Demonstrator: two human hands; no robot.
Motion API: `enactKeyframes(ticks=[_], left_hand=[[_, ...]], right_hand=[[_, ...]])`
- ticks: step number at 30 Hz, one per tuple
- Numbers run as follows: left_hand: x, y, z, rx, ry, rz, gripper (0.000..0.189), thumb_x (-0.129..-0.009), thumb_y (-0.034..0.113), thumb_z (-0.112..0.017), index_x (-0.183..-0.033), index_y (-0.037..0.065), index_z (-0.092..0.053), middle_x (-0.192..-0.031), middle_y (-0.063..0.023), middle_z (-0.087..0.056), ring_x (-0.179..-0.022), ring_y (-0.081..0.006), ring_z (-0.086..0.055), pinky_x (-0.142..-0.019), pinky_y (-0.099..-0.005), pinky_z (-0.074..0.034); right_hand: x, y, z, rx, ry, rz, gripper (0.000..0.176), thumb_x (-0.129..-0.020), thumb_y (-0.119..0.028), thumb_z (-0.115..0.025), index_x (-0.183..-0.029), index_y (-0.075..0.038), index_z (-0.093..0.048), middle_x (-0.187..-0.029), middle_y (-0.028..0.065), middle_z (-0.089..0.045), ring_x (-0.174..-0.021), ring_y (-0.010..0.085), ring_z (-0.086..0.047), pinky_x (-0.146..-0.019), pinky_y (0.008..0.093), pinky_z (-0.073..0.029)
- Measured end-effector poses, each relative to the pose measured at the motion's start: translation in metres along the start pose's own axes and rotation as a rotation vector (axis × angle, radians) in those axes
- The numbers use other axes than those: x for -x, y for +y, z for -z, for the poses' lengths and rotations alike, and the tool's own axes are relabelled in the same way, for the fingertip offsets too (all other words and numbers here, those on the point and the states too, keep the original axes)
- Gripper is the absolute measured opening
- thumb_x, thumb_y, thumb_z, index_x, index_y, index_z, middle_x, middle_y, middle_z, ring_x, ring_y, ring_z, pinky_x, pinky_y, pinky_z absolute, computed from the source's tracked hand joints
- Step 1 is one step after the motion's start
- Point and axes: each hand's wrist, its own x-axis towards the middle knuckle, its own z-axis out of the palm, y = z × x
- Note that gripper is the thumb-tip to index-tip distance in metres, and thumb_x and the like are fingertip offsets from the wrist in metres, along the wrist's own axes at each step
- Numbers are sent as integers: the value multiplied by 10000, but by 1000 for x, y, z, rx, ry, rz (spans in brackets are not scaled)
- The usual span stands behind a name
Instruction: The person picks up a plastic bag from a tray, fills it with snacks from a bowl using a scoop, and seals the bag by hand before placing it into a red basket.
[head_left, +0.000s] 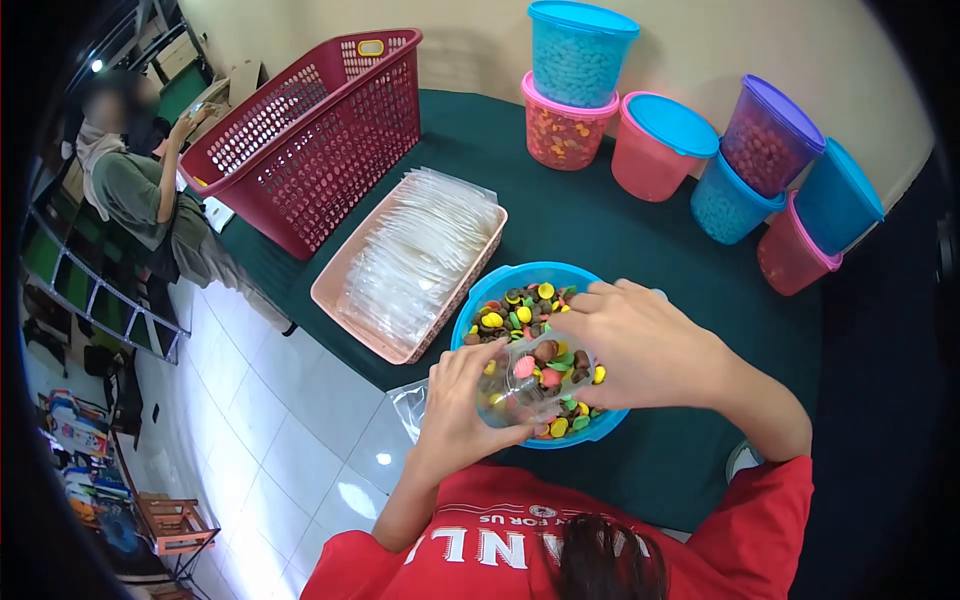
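My left hand (462, 405) is wrapped round a clear plastic cup (520, 400), which lies tilted over a blue basin (600, 428). Inside the cup and at its mouth are colourful candies (551, 376) in brown, pink, green and yellow. More of these small button-shaped pieces fill the basin. Over the basin's right side, my right hand (640, 345) is curled at the cup's mouth. Its fingertips are partly hidden, so what it grips, if anything, does not show.
Left of the basin, a pink tray (322, 290) holds many clear plastic packets (420, 255). Behind it stands a tall maroon basket (345, 140). Lidded tubs (655, 150) line the wall. A clear bag (408, 408) hangs at the table edge. Another person (150, 190) stands at far left.
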Motion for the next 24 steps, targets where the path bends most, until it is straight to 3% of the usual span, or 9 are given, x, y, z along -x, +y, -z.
enactKeyframes(ticks=[3,10,15,18,20,22,23,24], left_hand=[[-2,-1,-1,48,8,23,826,-464,265,-808,-1175,52,-445,-1058,-107,-504,-937,-258,-463,-809,-362,-350],[-1,-2,0,181,25,51,871,-454,215,-802,-1218,41,-421,-1100,-128,-489,-993,-261,-463,-855,-366,-356],[-1,-1,-5,225,17,27,886,-448,219,-805,-1224,37,-417,-1095,-128,-489,-989,-262,-471,-861,-364,-352],[1,-6,0,219,26,6,901,-443,227,-816,-1226,33,-414,-1093,-129,-489,-996,-257,-483,-867,-363,-365],[6,-10,4,276,100,13,909,-443,232,-829,-1226,30,-414,-1084,-139,-491,-1009,-249,-491,-859,-353,-390],[18,-27,4,420,119,65,930,-435,229,-842,-1229,16,-406,-1103,-138,-476,-1024,-239,-492,-856,-336,-404],[23,-35,7,490,161,69,943,-429,223,-844,-1233,9,-400,-1119,-132,-465,-1029,-238,-490,-863,-335,-399],[28,-41,9,561,204,73,956,-423,218,-846,-1236,1,-394,-1135,-127,-454,-1034,-236,-487,-870,-333,-395]], right_hand=[[-6,-12,-1,400,68,132,309,-605,-187,-667,-828,5,-574,-810,117,-587,-795,239,-569,-686,340,-449],[-10,-12,41,304,-150,9,308,-595,-207,-676,-789,16,-591,-763,137,-593,-747,270,-581,-695,354,-456],[-13,-22,30,303,-183,21,333,-595,-224,-678,-815,15,-607,-763,143,-598,-748,275,-587,-684,353,-466],[-1,-23,45,322,-37,-6,334,-600,-240,-676,-798,18,-601,-778,137,-602,-763,278,-589,-666,353,-471],[5,-18,52,335,-97,-110,358,-599,-260,-680,-804,22,-600,-780,130,-603,-772,281,-589,-655,356,-475],[16,-4,49,359,128,18,271,-592,-222,-655,-654,36,-598,-659,166,-587,-668,296,-598,-573,336,-479],[18,-6,49,349,-15,-93,277,-584,-222,-673,-675,31,-606,-678,162,-586,-680,290,-596,-583,341,-479],[19,-4,44,348,-20,-94,277,-584,-222,-673,-675,31,-606,-678,162,-586,-680,290,-596,-583,341,-479]])
